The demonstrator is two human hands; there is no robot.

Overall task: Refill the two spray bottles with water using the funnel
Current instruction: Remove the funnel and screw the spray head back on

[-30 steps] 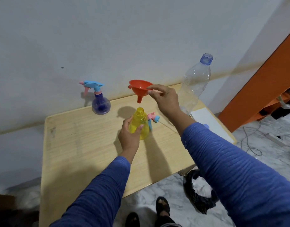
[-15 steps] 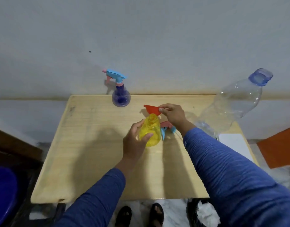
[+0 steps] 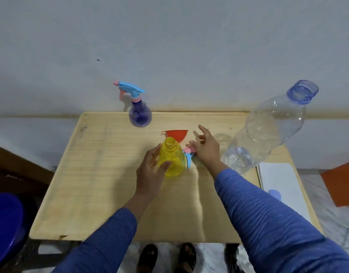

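Left hand grips yellow bottle; right hand open, empty. Funnel beside neck, unheld: may roll away.

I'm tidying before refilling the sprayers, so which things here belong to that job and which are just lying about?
For the job:
yellow spray bottle, open, held by left hand
detached sprayer head
red funnel
purple spray bottle
clear water bottle

Lying about:
white sheet
blue cap
blue tub
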